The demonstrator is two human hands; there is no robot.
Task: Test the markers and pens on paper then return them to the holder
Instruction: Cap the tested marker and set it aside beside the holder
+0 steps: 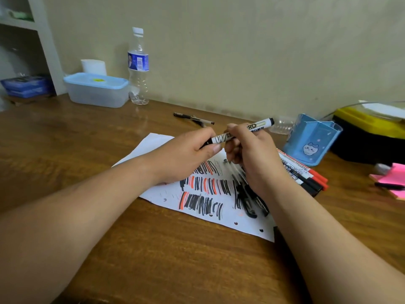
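Observation:
A black-and-white whiteboard marker [258,125] is held level above the paper by both hands. My left hand [186,154] grips its cap end, and my right hand [252,154] grips the barrel near the middle. The white paper [151,145] below is covered with black and red test strokes. Several black pens [247,194] lie on the paper under my right wrist. Red and black markers [306,174] lie to the right of the paper. The blue pen holder [311,141] with a cat picture stands at the right, with nothing visible inside it.
Two dark pens [192,118] lie near the wall. A lidded plastic box [96,88] and a water bottle [138,66] stand at the back left. A yellow-and-black case [368,132] and pink sticky notes [392,178] sit at the right. The wooden desk [153,249] stretches in front.

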